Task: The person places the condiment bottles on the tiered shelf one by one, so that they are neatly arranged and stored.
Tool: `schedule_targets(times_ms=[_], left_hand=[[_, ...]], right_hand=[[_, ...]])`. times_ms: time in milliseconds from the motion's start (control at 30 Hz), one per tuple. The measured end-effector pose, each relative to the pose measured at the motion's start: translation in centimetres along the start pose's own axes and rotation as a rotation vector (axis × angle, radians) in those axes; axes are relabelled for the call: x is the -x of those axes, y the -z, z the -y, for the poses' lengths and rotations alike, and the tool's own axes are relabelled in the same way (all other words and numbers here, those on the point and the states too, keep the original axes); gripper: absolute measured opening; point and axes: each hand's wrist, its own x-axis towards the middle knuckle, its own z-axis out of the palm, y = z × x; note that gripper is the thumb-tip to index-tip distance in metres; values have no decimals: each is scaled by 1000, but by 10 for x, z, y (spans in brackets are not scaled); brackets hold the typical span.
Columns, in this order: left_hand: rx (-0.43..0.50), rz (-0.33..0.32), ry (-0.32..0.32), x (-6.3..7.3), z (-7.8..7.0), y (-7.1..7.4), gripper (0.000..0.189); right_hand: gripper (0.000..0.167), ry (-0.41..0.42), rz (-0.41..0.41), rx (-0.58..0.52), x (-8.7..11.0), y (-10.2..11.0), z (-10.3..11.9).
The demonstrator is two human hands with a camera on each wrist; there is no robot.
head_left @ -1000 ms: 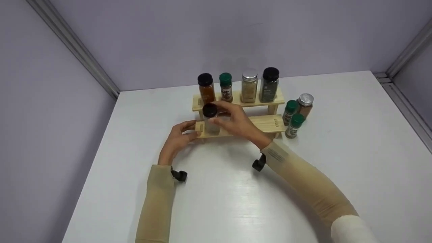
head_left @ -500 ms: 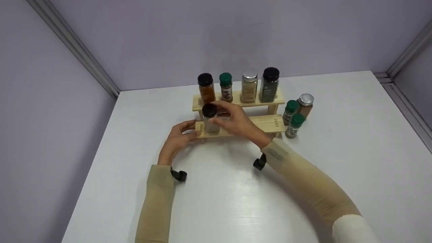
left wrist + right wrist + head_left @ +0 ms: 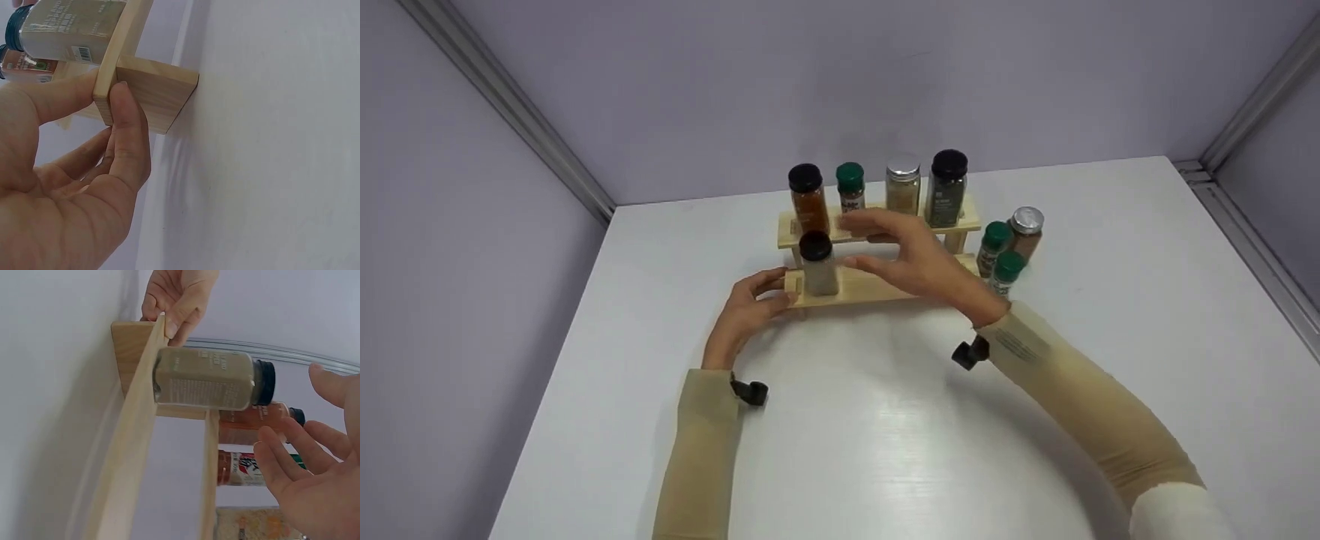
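Note:
A spice jar with a black lid and pale grey-beige contents [image 3: 820, 274] stands upright at the left end of the lower shelf of a wooden two-tier spice rack [image 3: 877, 287]. My left hand [image 3: 746, 311] pinches that shelf's left end; in the left wrist view the thumb and fingers [image 3: 128, 121] lie on either face of the board. My right hand [image 3: 919, 259] hovers just right of the jar, fingers apart and holding nothing. In the right wrist view a gap shows between the right hand [image 3: 315, 467] and the jar's lid [image 3: 264, 382].
On the upper shelf stand an orange-red jar [image 3: 810, 202], a green-capped jar [image 3: 851, 184], a silver-lidded jar [image 3: 903, 187] and a dark green jar [image 3: 947, 191]. Right of the rack are two green-capped jars [image 3: 996, 244] and a silver-lidded brown jar [image 3: 1026, 234]. A wall rises behind.
My right hand has let go of the black-lidded jar and drawn back to the right, its fingers spreading. The jar stays on the lower shelf. My left hand keeps its hold on the rack.

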Motion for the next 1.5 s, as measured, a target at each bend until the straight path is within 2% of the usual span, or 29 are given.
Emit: schedule_targets(times_ms=[100, 233, 500, 700, 1000, 1200, 1367, 1500], left_hand=[[-4, 1, 8, -1, 0, 0, 62], [25, 7, 12, -3, 0, -4, 62], [35, 11, 25, -3, -3, -9, 63], [40, 17, 37, -4, -7, -11, 63], [44, 13, 26, -6, -7, -14, 60], [110, 37, 23, -5, -6, -15, 60], [122, 38, 16, -5, -5, -16, 59], [108, 29, 21, -4, -6, -17, 58]], right_hand=[[49, 32, -24, 21, 10, 17, 5], [45, 33, -63, 49, 25, 43, 3], [41, -52, -117, 86, 60, 96, -15], [40, -111, -170, 118, 80, 121, -21], [38, -139, -215, 191, 108, 131, -43], [41, -190, -223, 254, 126, 131, -61], [44, -243, -217, 257, 137, 131, -76], [46, -254, -238, 248, 144, 127, -87]])
